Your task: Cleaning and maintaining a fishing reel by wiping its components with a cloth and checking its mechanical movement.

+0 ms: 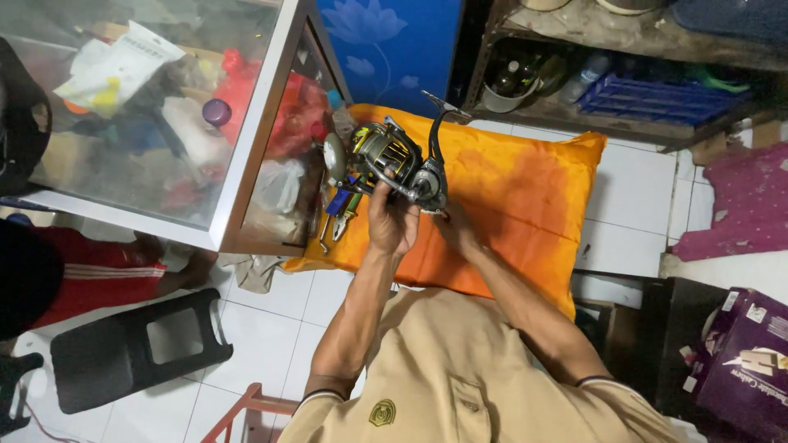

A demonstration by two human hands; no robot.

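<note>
Left hand (392, 223) fingers wrapped tight around fishing reel (400, 164), gripping body from below. Right hand (454, 228) just beside reel's bottom; can't tell if its fingers pinch anything. Reel held up, just above orange pillow (517, 189) on floor. Best to keep left grip firm and reel steady, work small parts over pillow. Reel's long side runs left to right, round spool toward glass cabinet (246, 164). Pliers (338, 215) lie left of fingers.
</note>
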